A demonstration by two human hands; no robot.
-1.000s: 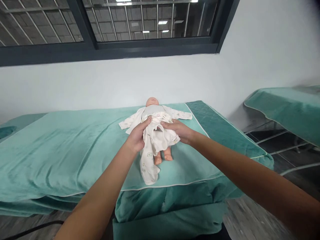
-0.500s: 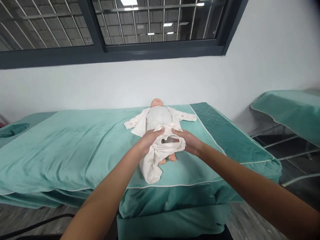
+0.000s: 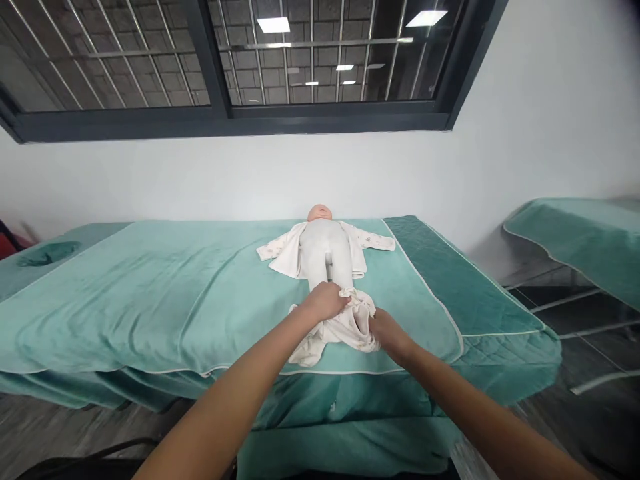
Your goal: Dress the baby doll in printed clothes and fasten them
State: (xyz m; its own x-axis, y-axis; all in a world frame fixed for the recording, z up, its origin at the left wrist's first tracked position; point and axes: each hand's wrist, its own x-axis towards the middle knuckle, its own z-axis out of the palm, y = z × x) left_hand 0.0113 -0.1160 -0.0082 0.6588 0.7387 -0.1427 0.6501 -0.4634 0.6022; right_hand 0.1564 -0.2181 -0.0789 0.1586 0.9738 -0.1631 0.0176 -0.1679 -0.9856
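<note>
Garment (image 3: 350, 330): one, white, bunched on the bed (image 3: 150, 293) at the doll's lower ends, which it and my left hand (image 3: 327, 301) screen from my feed. Left fingers: clenched on the garment's upper edge. Right hand (image 3: 387, 332): gripping its right side, fingertips hidden in cloth. Doll (image 3: 327, 239): on its back, head near the wall (image 3: 280, 177), open shirt (image 3: 379, 241) spread beneath. Window (image 3: 340, 121): dark frame, bars behind glass. Second bed (image 3: 585, 243): at right, metal rails (image 3: 587, 332) below. Cable (image 3: 123, 445): lower left, beside my left forearm. Edges: white front piping just short of the garment; dark green end cover (image 3: 463, 280) to the right; bed surface running wide leftward, giving me most room. Sleeve print: small motifs, too fine for me to make out.
</note>
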